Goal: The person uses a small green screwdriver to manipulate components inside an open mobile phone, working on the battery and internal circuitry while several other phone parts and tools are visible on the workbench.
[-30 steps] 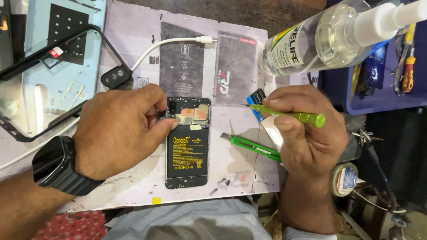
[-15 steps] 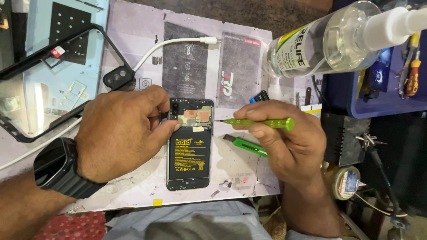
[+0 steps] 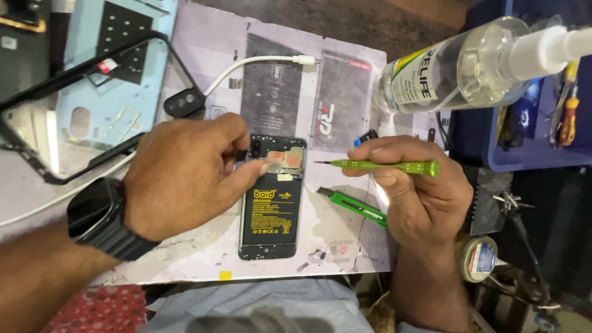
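An opened phone (image 3: 273, 203) lies face down on a pale work mat (image 3: 203, 49), its black battery and circuit board exposed. My left hand (image 3: 185, 176), with a black watch on the wrist, rests on the phone's upper left edge, thumb pressed on the board area. My right hand (image 3: 416, 191) grips a green screwdriver (image 3: 379, 165) held level, its tip pointing left just beside the phone's upper right corner. A green utility knife (image 3: 354, 206) lies on the mat under my right hand.
A clear spray bottle (image 3: 468, 65) lies on its side at the upper right. A white cable (image 3: 259, 61) crosses the mat's top. A black phone frame (image 3: 92, 74) rests at the upper left. A blue tray (image 3: 542, 123) with tools and a tape roll (image 3: 478, 259) sit right.
My right hand has turned the green screwdriver level and brought its tip left toward the phone's upper right corner. My left hand stays on the phone.
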